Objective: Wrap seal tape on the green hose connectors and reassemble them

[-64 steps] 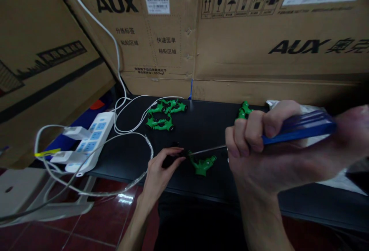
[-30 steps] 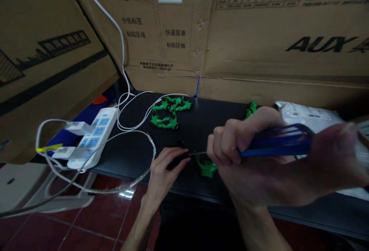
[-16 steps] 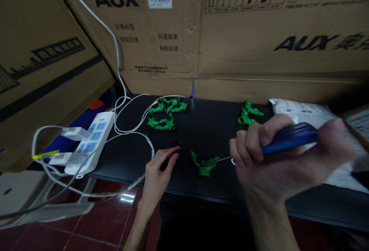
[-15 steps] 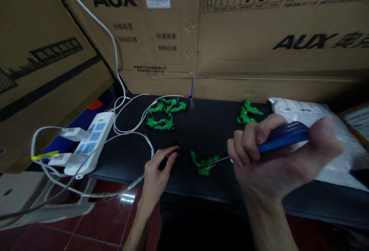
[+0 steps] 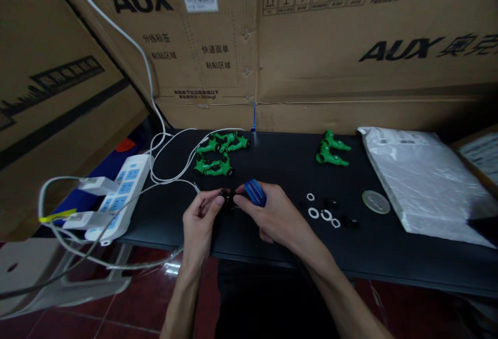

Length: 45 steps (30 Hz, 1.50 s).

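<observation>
My left hand (image 5: 199, 225) pinches a small black part (image 5: 226, 197) between thumb and fingertips, just above the black table. My right hand (image 5: 274, 212) is closed round the blue handle of a screwdriver (image 5: 256, 192). Its thumb and fingertips meet the right side of the black part. Most of the screwdriver's shaft is hidden by the hand. No green fitting shows between the hands; the right hand covers that spot. Right of it lie several white rings (image 5: 313, 213) and small black pieces (image 5: 352, 222).
Green fittings with black parts (image 5: 213, 165) lie at the back left, and plain green fittings (image 5: 332, 153) at the back right. A white power strip (image 5: 126, 193) with cables is at left. A clear disc (image 5: 375, 202) and a plastic-wrapped package (image 5: 420, 183) lie right; cardboard boxes (image 5: 311, 58) stand behind.
My right hand has swung left and down with the screwdriver, away from the green fitting's far side, to meet my left hand at the black part. White rings and a disc are now uncovered.
</observation>
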Each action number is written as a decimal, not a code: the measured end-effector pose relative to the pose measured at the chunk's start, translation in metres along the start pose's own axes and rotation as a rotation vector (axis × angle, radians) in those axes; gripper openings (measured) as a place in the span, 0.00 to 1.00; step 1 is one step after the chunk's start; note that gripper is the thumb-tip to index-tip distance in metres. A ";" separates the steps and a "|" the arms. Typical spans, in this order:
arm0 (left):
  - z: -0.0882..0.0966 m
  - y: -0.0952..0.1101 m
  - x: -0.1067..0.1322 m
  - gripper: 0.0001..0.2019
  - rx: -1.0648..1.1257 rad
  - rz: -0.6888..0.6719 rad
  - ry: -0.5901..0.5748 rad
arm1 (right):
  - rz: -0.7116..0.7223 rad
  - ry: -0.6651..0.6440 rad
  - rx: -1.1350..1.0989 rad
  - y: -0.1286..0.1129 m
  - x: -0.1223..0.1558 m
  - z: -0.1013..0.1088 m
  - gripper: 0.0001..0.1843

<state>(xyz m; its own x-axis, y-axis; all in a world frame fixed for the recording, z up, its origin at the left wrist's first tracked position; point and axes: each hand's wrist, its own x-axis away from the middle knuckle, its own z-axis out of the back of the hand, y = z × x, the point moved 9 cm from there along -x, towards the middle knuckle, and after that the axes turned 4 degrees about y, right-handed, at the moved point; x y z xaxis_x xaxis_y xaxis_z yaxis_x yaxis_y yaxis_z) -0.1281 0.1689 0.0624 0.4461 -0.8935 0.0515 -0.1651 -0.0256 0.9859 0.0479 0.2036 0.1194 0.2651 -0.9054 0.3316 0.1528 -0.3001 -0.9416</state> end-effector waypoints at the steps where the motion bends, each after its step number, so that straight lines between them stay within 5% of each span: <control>1: 0.000 0.000 0.000 0.18 -0.004 -0.003 0.005 | 0.000 -0.004 0.028 0.003 0.000 -0.004 0.06; 15: -0.006 0.006 0.007 0.12 -0.157 0.015 -0.056 | 0.096 -0.005 0.188 0.023 -0.010 -0.018 0.05; 24: -0.009 0.004 0.014 0.26 -0.317 0.046 -0.242 | 0.114 0.019 0.204 0.026 -0.010 -0.017 0.05; 37: -0.004 0.001 0.014 0.19 -0.407 0.056 -0.247 | 0.147 0.023 0.261 0.030 -0.009 -0.020 0.03; 45: 0.002 0.003 0.016 0.28 -0.619 0.067 -0.186 | 0.166 0.027 0.363 0.032 -0.009 -0.025 0.03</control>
<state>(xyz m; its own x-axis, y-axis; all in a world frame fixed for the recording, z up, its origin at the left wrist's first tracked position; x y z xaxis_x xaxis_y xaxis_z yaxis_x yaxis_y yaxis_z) -0.1237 0.1533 0.0662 0.2834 -0.9484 0.1421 0.3750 0.2459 0.8938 0.0270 0.1943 0.0846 0.2900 -0.9418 0.1701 0.4377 -0.0275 -0.8987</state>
